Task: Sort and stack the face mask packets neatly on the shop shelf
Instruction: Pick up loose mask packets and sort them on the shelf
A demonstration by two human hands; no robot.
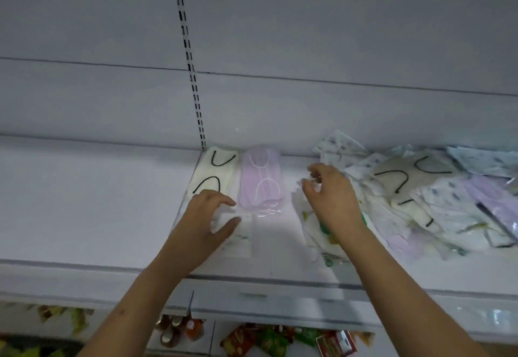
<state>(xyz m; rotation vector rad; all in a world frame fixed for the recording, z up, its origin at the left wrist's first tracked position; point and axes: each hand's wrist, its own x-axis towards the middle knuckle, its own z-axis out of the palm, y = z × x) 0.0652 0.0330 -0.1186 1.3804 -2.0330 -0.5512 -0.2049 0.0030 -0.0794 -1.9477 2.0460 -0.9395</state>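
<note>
A cream mask packet [215, 170] with black ear loops lies at the back left of the white shelf [92, 202]. A lilac mask packet [261, 181] lies straight beside it on the right. My left hand [208, 216] rests with spread fingers on the clear front end of the cream packet. My right hand [332, 196] hovers with loosely bent fingers over the left edge of a jumbled pile of mask packets [420, 202]. That pile holds white patterned, cream and lilac packets lying at all angles.
A slotted upright rail [193, 76] runs up the grey back panel. The shelf's front lip [252, 295] carries a price strip. Below it stand small bottles [179, 328] and snack packs [269, 342].
</note>
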